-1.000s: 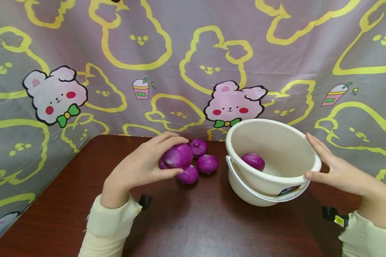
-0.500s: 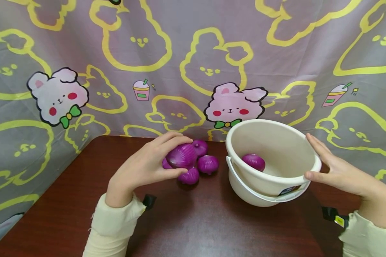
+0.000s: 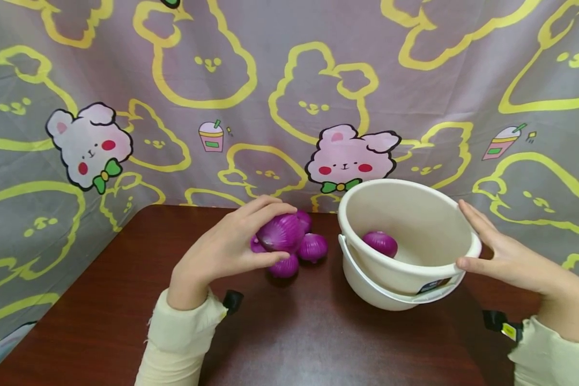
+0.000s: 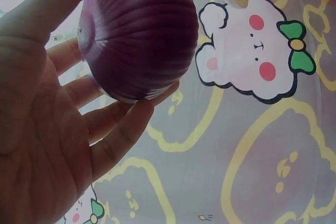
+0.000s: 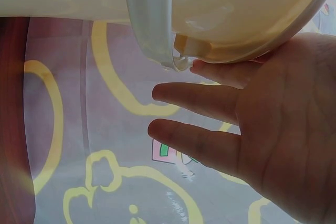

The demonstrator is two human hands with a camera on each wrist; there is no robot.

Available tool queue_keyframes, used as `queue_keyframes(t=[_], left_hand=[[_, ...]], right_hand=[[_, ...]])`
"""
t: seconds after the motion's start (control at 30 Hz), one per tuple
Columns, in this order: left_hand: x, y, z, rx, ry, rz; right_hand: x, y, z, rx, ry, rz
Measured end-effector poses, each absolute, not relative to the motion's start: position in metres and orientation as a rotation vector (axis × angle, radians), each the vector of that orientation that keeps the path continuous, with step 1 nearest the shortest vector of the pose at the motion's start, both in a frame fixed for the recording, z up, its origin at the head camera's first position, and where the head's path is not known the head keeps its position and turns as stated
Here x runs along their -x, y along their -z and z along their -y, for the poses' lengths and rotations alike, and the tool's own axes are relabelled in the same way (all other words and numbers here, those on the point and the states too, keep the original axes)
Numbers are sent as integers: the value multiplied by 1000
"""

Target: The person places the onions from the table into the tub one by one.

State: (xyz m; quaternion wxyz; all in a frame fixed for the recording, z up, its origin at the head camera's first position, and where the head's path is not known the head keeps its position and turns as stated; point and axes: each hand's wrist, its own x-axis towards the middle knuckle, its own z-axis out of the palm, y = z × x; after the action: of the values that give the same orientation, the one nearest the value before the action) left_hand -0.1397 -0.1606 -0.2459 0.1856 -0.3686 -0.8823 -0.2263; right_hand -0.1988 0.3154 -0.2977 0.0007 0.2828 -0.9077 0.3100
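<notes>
Where the far left begins, a grey cloth [image 3: 251,59] with yellow outlines hangs behind the table [image 3: 270,338], and a white bunny [image 3: 94,146] with red cheeks and a green bow is on it. The table is brown and shiny. Next comes a pale left sleeve [image 3: 179,329], with a small black thing [image 3: 232,301] at its cuff. From it reaches the left hand [image 3: 229,246], which is holding a big purple onion [image 3: 281,233] between its thumb and its bent fingers. The left wrist view shows the finger ends touching the round, ridged side.

Seen from the head, that onion hides parts of the small pile by it: a bit of one onion [image 3: 257,245] at its left, a front onion [image 3: 284,266], a back onion [image 3: 304,220] and a right onion [image 3: 313,247]. I cannot tell if the held one touches them.

Right of the pile, and apart from it, is a cream bucket [image 3: 429,228]. Its handle [image 3: 366,281] hangs down in front, and one more onion [image 3: 380,244] lies inside, low down. At the bucket's right side is the right hand [image 3: 509,257]. It is spread wide, with thumb and pointing finger touching the rim. Last comes the right sleeve [image 3: 555,351].
</notes>
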Motion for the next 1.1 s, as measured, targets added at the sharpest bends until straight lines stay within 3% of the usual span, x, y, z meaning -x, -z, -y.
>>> queue_keyframes(t=[1.1], left_hand=[[148,244,127,1170,702,2406]], right_hand=[[198,298,-315,-918,-957,2827]])
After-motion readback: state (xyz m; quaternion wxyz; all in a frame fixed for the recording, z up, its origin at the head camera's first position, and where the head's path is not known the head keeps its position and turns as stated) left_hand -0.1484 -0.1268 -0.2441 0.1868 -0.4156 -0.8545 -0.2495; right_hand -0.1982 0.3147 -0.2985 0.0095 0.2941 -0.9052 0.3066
